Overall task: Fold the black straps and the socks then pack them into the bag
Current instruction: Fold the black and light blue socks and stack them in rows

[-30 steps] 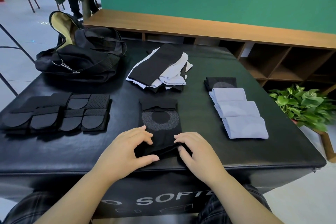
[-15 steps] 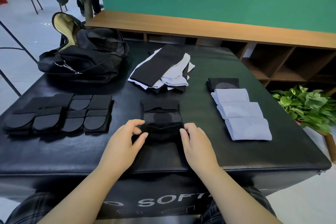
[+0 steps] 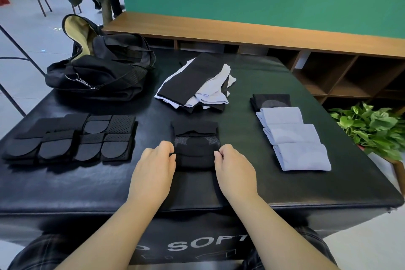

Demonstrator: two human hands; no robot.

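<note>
Now that you have rolled its near end up over the grey heel patch, your left hand (image 3: 153, 166) and right hand (image 3: 235, 169) pinch the half-folded black knit sock (image 3: 195, 149) at either side, one fold from done.

— What is the person wearing on the arms?

— Nothing that shows. Both forearms are bare from the bottom edge up to the wrists, with no sleeves, watch or bracelet in view. The left hand (image 3: 153, 170) and the right hand (image 3: 235, 171) are bare too: no gloves, no rings that can be made out.

— And lower down?

— Dark plaid trousers (image 3: 41, 252), a charcoal check crossed by thin paler lines. One knee shows at the bottom left corner, the other at the bottom right, behind the forearm.

— Any logos or markings on the cloth?

— None can be made out; the fabric is dim and partly cut off by the frame.
</note>
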